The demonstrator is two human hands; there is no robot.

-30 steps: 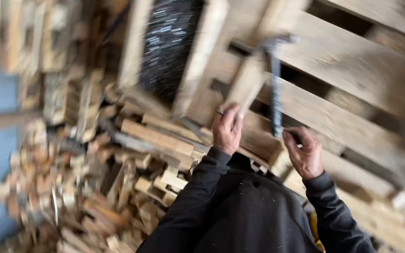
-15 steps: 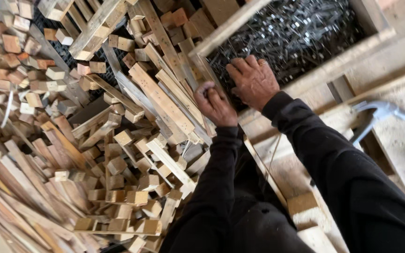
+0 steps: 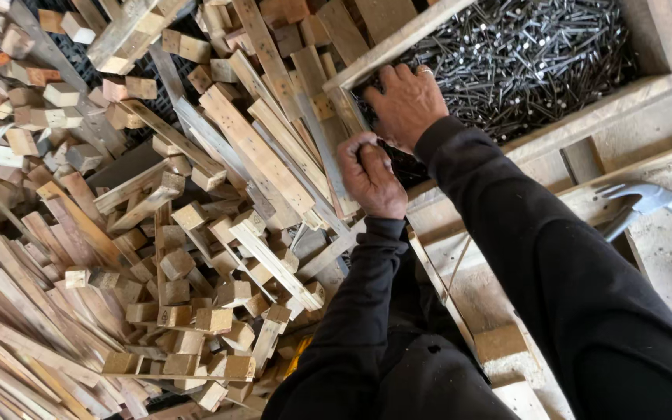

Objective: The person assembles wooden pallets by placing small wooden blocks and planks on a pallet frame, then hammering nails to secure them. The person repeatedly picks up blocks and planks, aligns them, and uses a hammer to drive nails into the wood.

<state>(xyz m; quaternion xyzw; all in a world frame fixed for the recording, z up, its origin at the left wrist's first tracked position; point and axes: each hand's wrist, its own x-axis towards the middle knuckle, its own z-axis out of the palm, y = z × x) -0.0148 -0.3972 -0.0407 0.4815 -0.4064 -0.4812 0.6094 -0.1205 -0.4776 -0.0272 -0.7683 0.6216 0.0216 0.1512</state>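
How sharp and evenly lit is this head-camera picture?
Head view: mostly sharp, soft daylight, no hard shadows; nails glint in their wooden box; black sleeves lose detail; the left hand and right hand are crisp; the tilted framing skews the wood scraps.

Both dark-sleeved arms extended forward; right hand [image 3: 407,103] palm-down, fingers spread and slightly curled; left hand [image 3: 370,177] just below it, curled into a fist (contents not visible)

Even, soft daylight, no harsh shadows. Frame sharp overall, slight softness at the corners. Small glints on nails [image 3: 538,62] beside the fingers [image 3: 398,78]; dark sleeves lose detail.
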